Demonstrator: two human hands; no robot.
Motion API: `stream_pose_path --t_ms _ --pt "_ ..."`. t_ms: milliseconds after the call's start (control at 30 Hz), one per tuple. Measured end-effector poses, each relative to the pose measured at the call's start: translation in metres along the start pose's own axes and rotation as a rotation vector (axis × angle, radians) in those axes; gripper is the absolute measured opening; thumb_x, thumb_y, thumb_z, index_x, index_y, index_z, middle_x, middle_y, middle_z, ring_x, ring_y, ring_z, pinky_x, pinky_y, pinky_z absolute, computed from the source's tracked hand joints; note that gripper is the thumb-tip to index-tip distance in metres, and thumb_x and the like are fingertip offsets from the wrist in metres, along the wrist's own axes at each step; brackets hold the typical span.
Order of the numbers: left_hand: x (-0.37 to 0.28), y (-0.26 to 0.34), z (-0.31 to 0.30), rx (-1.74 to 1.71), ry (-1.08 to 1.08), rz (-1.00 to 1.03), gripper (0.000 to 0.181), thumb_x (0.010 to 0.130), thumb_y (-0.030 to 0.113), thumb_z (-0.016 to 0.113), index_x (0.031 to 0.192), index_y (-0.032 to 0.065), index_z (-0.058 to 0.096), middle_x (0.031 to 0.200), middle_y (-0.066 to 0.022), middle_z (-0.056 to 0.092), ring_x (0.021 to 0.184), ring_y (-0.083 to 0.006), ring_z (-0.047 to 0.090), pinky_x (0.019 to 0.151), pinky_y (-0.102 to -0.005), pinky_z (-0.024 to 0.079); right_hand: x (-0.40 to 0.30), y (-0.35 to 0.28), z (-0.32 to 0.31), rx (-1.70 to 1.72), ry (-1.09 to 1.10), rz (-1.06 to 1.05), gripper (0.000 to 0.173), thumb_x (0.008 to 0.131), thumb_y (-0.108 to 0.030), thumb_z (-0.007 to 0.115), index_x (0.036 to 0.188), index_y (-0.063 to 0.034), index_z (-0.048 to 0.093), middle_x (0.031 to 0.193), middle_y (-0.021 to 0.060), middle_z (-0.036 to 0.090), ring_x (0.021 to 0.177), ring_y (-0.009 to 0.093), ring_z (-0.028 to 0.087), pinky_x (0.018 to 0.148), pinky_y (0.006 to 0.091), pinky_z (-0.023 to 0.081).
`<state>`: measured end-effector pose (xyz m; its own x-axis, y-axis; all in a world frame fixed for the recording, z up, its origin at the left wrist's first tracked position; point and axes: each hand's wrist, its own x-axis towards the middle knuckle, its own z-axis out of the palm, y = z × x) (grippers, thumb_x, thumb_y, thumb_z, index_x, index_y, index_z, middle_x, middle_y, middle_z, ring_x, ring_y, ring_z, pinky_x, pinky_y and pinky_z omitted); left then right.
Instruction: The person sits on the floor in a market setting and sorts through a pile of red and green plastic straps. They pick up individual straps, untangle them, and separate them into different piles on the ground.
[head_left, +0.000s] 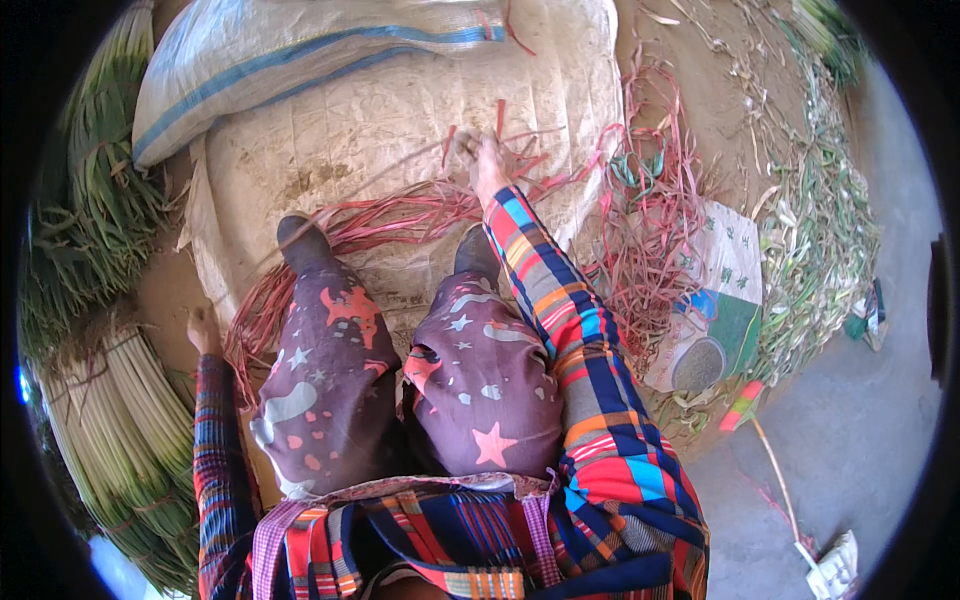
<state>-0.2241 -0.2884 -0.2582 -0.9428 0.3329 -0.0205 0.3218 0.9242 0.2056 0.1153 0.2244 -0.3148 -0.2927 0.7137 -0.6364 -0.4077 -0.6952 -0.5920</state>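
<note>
Flat pink-red plastic strips lie in a long loose bundle across my shoes and over the pale sheet. My right hand is above the bundle's right end, its fingers bent around a strand of strip that stretches from it towards the lower left. My left hand is low at the left, beside the sheet's edge and near the strips' left end; whether it grips anything is unclear. Bundles of long green-and-white stalks, perhaps garlic shoots or scallions, lie left of it, tied with thin reddish bands.
A full white woven sack with blue stripes lies at the upper left. More tied stalk bundles are beyond it. Tangled pink strips, a printed bag and a heap of leafy scraps lie at the right. A stick rests on the grey floor.
</note>
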Motion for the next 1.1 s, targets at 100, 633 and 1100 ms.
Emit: stream_pose_path --t_ms 100,633,1100 --pt "0.067 0.075 0.034 -0.155 -0.025 0.087 0.037 0.078 0.036 0.063 0.074 -0.0005 0.059 0.072 -0.0181 0.06 0.069 -0.0297 0.058 0.065 -0.0396 0.044 0.022 -0.027 -0.029 -0.059 0.055 -0.038 0.028 0.093 -0.021 0.039 0.103 0.0009 0.053 0.09 0.0111 0.061 0.075 0.02 0.059 0.067 0.0308 0.051" --pt "-0.039 -0.059 -0.025 -0.049 -0.351 0.191 0.028 0.084 0.026 0.053 0.069 0.0012 0.052 0.059 -0.012 0.053 0.054 -0.019 0.048 0.053 -0.036 0.041 0.013 -0.123 -0.155 -0.695 0.341 -0.469 0.032 0.091 -0.029 0.047 0.086 0.0 0.059 0.069 0.0101 0.062 0.063 0.021 0.062 0.054 0.0324 0.048" --pt "-0.047 0.403 -0.002 -0.599 -0.759 0.384 0.022 0.087 0.017 0.055 0.1 -0.0004 0.06 0.079 -0.002 0.059 0.074 -0.0088 0.054 0.069 -0.0234 0.046 -0.051 -0.169 -0.091 -1.752 0.175 -1.383 0.011 0.083 -0.016 0.054 0.088 -0.0099 0.062 0.072 0.0074 0.057 0.08 0.024 0.053 0.084 0.0405 0.038"
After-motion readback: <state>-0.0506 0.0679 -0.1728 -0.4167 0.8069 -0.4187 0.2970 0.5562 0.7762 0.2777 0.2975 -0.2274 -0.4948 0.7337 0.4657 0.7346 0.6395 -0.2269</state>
